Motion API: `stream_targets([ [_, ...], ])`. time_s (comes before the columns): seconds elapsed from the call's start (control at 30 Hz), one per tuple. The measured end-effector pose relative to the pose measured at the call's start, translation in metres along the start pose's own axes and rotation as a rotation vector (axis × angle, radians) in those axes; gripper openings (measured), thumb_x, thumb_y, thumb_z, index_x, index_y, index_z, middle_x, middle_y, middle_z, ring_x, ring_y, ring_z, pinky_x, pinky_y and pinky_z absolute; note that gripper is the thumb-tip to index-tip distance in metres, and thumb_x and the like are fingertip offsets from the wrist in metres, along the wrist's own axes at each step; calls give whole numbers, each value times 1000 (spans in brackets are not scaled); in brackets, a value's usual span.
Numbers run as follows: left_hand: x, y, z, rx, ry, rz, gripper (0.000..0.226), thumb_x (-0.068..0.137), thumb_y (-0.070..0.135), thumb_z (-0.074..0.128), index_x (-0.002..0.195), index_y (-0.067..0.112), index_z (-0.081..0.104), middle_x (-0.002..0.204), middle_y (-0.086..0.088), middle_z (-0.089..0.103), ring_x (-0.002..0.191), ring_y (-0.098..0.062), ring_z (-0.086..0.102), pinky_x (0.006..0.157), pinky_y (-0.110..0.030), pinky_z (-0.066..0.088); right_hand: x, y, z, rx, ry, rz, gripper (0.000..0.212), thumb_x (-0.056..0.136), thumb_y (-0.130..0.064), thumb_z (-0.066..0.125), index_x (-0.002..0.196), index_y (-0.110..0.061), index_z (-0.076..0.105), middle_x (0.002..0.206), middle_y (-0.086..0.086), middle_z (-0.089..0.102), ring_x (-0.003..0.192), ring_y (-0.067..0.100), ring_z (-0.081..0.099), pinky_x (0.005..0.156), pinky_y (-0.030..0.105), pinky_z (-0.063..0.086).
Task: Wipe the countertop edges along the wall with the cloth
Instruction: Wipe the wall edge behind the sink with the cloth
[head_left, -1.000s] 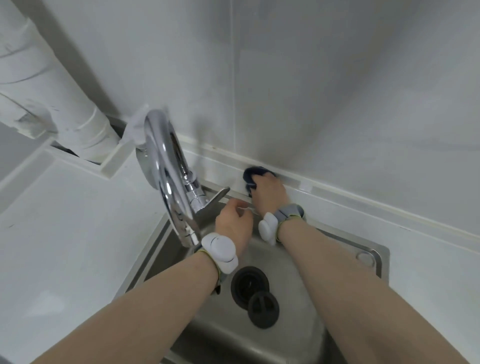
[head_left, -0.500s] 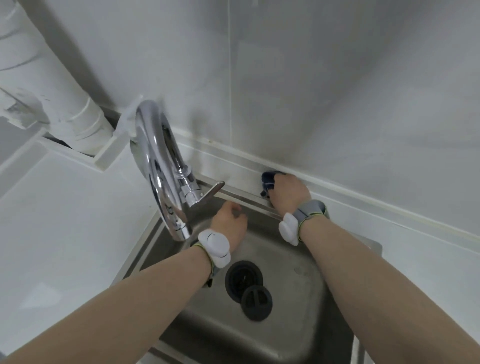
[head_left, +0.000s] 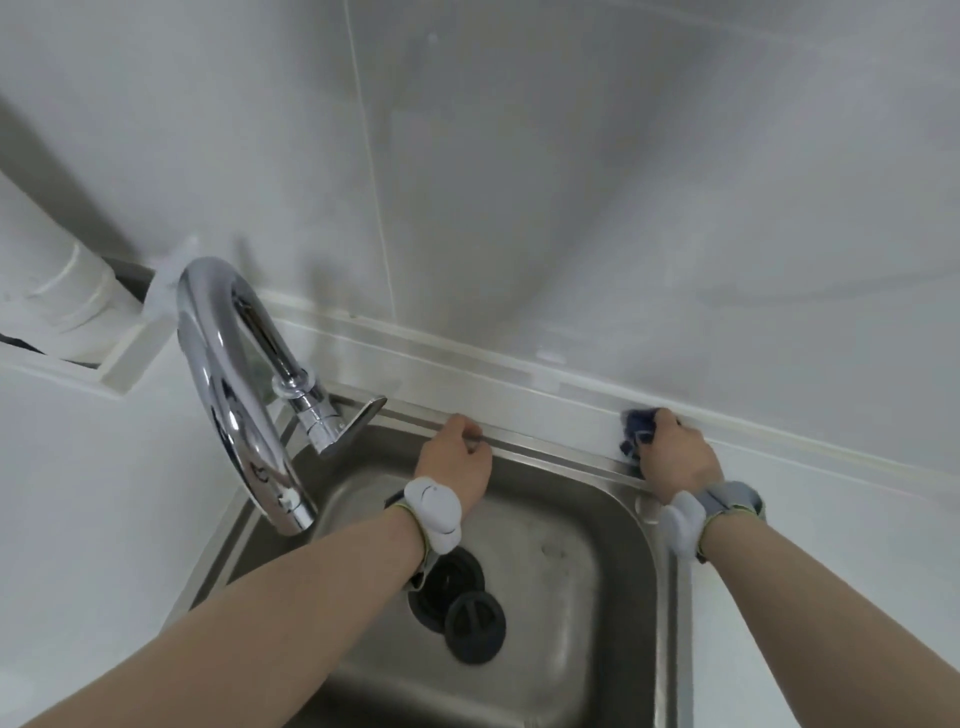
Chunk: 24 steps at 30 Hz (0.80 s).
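Observation:
My right hand (head_left: 675, 453) grips a dark blue cloth (head_left: 636, 429) and presses it on the white countertop strip (head_left: 467, 379) that runs along the wall, behind the sink's back right corner. Most of the cloth is hidden under my fingers. My left hand (head_left: 457, 457) rests with curled fingers on the sink's back rim, to the right of the tap lever, and holds nothing. Both wrists wear white bands.
A tall curved chrome tap (head_left: 234, 374) stands at the back left of the steel sink (head_left: 670, 597), its lever pointing right. A black drain and loose strainer (head_left: 475, 629) lie in the basin. A white pipe (head_left: 67, 291) runs down at far left. White countertop (head_left: 831, 530) extends right.
My right hand has slid the cloth to the right along the wall strip, from behind the sink's middle to its back right corner. My left hand stays on the back rim.

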<state>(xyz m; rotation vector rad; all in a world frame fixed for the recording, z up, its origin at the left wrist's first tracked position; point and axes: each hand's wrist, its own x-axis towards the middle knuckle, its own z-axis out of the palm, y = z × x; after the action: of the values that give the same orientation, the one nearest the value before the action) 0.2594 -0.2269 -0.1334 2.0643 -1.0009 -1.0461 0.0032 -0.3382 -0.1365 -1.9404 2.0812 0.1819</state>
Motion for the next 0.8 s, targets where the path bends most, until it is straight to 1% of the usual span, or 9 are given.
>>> stream_targets([
  [0.1,1,-2,3,13,-60,23,12,89,21,53,99,25,57,85,4,62,72,-11,60,59,-21,44,-7,-41,0,46,-23,135,32,89,-25,55,114,-8,47,116,16,61,101,35,61,72,35,43],
  [0.2,3,-10,1,52,-66,38,10,91,25,55,100,25,59,89,6,62,75,-7,58,59,-19,41,-12,-111,9,105,-75,-59,37,88,-26,58,119,-9,46,120,16,58,104,35,61,78,36,46],
  [0.27,2,-18,-6,61,-44,16,12,90,26,55,101,26,61,90,5,64,77,-10,58,63,-23,41,-16,-161,18,130,-110,-205,35,90,-22,54,121,-10,46,120,17,59,105,35,61,80,38,49],
  [0.33,1,-25,-16,60,-41,12,11,89,29,56,98,28,60,88,7,65,79,-12,60,65,-25,43,-19,-197,21,157,-145,-287,32,92,-16,47,123,-11,47,123,15,58,108,36,58,87,47,52],
  [0.4,-1,-28,-27,65,-36,33,8,88,30,57,96,31,59,85,12,63,78,-7,59,60,-22,41,-22,-215,21,149,-144,-337,32,93,-12,42,125,-12,47,123,15,58,110,36,56,87,53,51],
  [0.53,-3,-24,-42,82,34,37,15,88,25,53,98,29,62,85,7,64,73,-6,58,56,-19,38,-27,-211,24,123,-104,-369,30,93,-12,44,123,-12,46,120,15,58,105,37,58,85,50,52],
  [0.6,-6,-20,-44,82,49,30,14,87,23,53,98,26,62,84,4,64,71,-8,59,54,-19,38,-28,-195,21,94,-78,-332,30,92,-14,50,122,-12,47,119,15,59,105,36,60,83,43,51],
  [0.7,-11,-13,-42,89,58,49,9,88,23,55,95,26,60,78,7,63,63,-6,58,47,-12,35,-26,-152,17,89,-70,-287,35,90,-18,52,123,-12,45,118,16,60,102,35,61,77,40,48],
  [0.8,-16,-8,-32,77,25,62,8,89,23,55,96,25,59,78,6,63,65,-9,59,52,-18,39,-26,-93,12,125,-27,-181,34,88,-24,49,120,-16,41,117,16,59,97,37,61,73,38,45],
])
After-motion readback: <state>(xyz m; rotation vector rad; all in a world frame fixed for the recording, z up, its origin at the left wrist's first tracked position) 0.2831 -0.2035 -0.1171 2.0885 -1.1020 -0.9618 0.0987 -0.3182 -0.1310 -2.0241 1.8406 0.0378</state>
